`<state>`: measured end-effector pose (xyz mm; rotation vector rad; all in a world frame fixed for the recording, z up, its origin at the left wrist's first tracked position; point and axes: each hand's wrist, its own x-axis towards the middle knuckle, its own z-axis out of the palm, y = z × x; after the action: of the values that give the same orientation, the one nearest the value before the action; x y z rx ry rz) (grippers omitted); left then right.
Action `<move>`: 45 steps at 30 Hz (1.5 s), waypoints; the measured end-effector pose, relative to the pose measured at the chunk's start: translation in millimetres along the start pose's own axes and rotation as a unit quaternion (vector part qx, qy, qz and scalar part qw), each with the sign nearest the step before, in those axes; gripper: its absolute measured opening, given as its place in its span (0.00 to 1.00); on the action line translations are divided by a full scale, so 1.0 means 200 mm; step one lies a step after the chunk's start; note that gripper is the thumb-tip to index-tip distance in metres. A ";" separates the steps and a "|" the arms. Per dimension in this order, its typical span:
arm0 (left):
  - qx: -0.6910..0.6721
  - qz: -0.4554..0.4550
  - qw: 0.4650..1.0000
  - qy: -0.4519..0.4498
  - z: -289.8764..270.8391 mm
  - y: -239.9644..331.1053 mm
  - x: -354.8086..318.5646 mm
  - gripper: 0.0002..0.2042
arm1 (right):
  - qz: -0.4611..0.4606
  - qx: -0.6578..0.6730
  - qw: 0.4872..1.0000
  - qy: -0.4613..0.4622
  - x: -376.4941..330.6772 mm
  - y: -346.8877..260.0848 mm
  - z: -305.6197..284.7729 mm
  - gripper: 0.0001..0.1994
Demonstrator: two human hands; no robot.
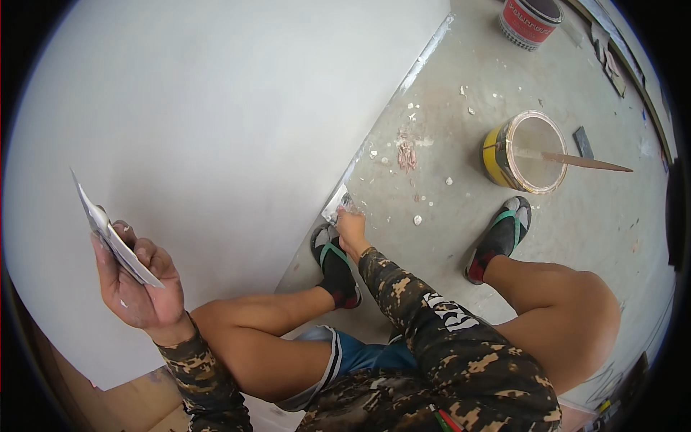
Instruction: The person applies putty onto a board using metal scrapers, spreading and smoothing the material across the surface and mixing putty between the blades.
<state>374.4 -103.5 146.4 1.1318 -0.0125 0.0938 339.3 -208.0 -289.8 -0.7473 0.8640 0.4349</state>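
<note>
At the left, my left hand (140, 291) is closed around a flat, thin putty scraper (129, 252), held up on edge, with white putty on it. My right hand (352, 230) grips a second, pale-bladed putty knife (332, 206). That blade lies at the lower edge of a large smooth white wall panel (237, 108), right where it meets the floor. Its handle is mostly covered by my fingers. White smears mark the fingers of my left hand.
On the grey floor (461, 223) stands a yellow-sided paint can (497, 160) with a wooden stick (594, 163) across its rim. A dark flat block (584, 142) lies beyond it. A red-labelled can (527, 25) is farther back. Dried putty bits (417, 219) dot the floor near my sandalled feet.
</note>
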 end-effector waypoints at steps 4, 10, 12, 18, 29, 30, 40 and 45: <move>0.013 0.014 1.000 0.007 0.00 0.00 -0.01 0.21 | -0.043 -0.020 0.998 0.042 0.02 0.03 0.06 0.16; 0.026 0.013 0.999 0.036 -0.04 -0.01 -0.01 0.21 | -0.013 -0.021 0.999 0.029 0.09 0.00 0.05 0.17; 0.038 0.013 0.998 0.040 -0.05 0.02 -0.03 0.21 | 0.013 -0.023 0.999 0.023 0.02 -0.01 0.13 0.17; 0.001 0.006 1.000 0.016 -0.07 -0.01 -0.03 0.20 | -0.166 -0.212 0.962 0.035 -0.14 0.05 0.23 0.16; -0.045 -0.021 0.983 0.175 0.09 -0.03 0.00 0.22 | -0.476 -0.226 0.804 -0.275 -0.71 -0.57 0.32 0.15; -0.081 -0.051 0.982 0.166 0.06 -0.02 0.01 0.21 | -0.521 -0.218 0.784 -0.256 -0.74 -0.72 0.37 0.16; -0.062 -0.130 0.978 0.151 0.28 -0.21 0.08 0.17 | -0.706 -0.221 0.597 -0.311 -1.19 -1.37 0.56 0.31; -0.002 -0.107 0.985 0.133 0.36 -0.19 0.09 0.16 | -0.729 -0.257 0.549 -0.317 -1.10 -1.40 0.49 0.32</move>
<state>399.1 -184.0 143.1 1.1023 0.3462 0.0536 434.7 -333.9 43.6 -1.4485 -0.7882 -0.6144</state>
